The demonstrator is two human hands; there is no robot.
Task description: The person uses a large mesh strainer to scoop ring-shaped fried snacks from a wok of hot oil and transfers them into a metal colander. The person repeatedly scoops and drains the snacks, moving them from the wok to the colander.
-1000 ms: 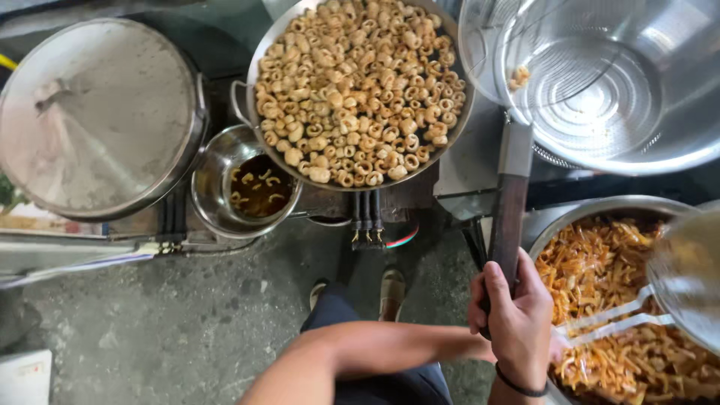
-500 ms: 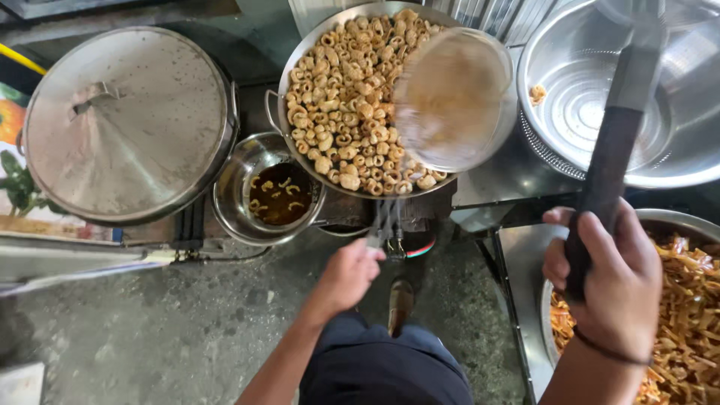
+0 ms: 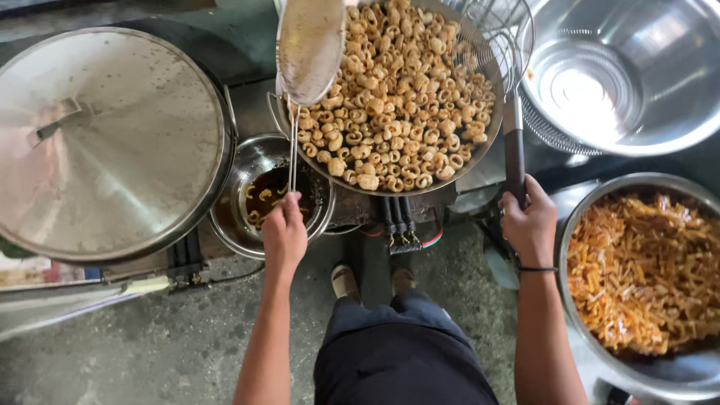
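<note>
The left hand [image 3: 285,229], just left of the frame's centre, was closed around the thin wire handle of a fine-mesh skimmer [image 3: 310,46], whose round head sat in the upper middle of the frame, over the left edge of a wide pan [image 3: 480,142] heaped with pale, ring-shaped fried snacks [image 3: 397,97]. The right hand [image 3: 529,225], right of centre, gripped the dark handle of a wire basket strainer [image 3: 501,37] (its cage showed at the top of the frame, over the pan's right rim). The 2 hands were well apart, 1 on either side of the pan.

Below the skimmer's handle, just beside the left hand, stood a small steel bowl [image 3: 247,172] with dark oil and a few snack pieces in it. A large round steel lid [image 3: 112,142] filled the upper left of the frame. In the upper right sat a big steel basin [image 3: 660,82] with a perforated insert inside. At the lower right, a steel bowl [image 3: 574,217] held orange, seasoned strips [image 3: 645,277]. The person's dark trousers [image 3: 401,352] and 2 shoes showed at the bottom centre, on a grey concrete floor [image 3: 135,345].
</note>
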